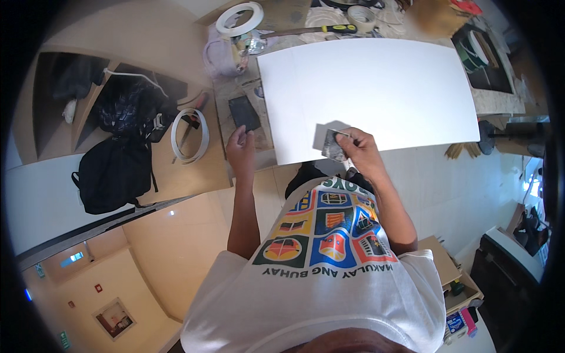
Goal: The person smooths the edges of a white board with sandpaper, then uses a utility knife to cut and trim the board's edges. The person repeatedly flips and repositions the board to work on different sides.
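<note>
A large white board (371,88) lies across the worktable in front of me. At its near edge, my right hand (362,153) pinches a small flat, roughly square piece (333,147), grey and mottled like a worn scraper blade or abrasive sheet; its kind is unclear. This piece casts a shadow on the board. Left of the board, my left hand (240,150) hovers by the table edge with loosely bent fingers, thumb apart, and nothing visible in it. Just beyond its fingertips, a dark rectangular sheet (243,113) rests on the table.
Behind the board lie a white tape roll (239,19), a yellow-and-black handled tool (338,28) and a beige tape roll (361,19). A green-and-white bucket (472,50) stands at the right. On the left are a black backpack (115,173) and a coiled white strip (189,135).
</note>
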Action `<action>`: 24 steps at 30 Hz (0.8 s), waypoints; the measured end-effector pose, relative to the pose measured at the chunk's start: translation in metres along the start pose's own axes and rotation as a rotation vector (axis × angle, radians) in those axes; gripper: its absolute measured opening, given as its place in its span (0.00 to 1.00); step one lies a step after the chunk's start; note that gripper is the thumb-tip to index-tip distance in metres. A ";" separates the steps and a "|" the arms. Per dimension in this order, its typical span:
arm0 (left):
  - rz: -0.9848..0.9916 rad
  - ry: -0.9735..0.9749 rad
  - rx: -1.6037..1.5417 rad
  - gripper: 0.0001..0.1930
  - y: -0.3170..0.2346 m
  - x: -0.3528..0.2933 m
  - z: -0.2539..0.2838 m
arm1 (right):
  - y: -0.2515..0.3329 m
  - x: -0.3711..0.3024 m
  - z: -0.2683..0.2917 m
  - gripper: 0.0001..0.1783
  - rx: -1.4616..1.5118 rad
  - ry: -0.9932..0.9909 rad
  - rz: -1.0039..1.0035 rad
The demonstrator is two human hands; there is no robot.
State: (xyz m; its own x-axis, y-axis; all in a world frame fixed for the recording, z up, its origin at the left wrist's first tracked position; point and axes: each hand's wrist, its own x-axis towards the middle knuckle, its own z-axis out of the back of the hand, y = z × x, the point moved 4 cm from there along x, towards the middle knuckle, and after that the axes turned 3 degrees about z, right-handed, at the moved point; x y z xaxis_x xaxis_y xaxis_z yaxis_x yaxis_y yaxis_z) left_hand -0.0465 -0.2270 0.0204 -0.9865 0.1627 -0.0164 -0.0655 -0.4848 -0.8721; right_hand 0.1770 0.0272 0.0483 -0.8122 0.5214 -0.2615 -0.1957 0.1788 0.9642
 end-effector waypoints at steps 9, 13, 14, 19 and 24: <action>-0.134 0.000 0.085 0.14 0.003 0.047 0.022 | 0.028 0.080 -0.136 0.23 0.056 0.353 0.037; -0.233 -0.134 0.203 0.13 0.011 0.074 0.065 | 0.016 0.085 -0.146 0.19 -0.072 0.285 0.053; -0.269 -0.171 0.260 0.12 0.004 0.080 0.076 | 0.014 0.087 -0.145 0.19 -0.101 0.257 0.047; -0.404 -0.172 0.354 0.13 0.005 0.121 0.091 | 0.017 0.091 -0.141 0.17 -0.112 0.109 0.045; -0.543 -0.069 0.638 0.21 -0.008 0.178 0.066 | 0.007 0.086 -0.129 0.13 -0.094 0.004 0.084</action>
State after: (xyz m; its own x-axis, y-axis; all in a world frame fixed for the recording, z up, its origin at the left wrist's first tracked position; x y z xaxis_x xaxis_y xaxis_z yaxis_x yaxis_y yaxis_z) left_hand -0.2312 -0.2508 0.0568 -0.7991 0.4706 0.3741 -0.5854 -0.7508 -0.3060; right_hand 0.0348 -0.0344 0.0377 -0.8303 0.5276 -0.1795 -0.1773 0.0553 0.9826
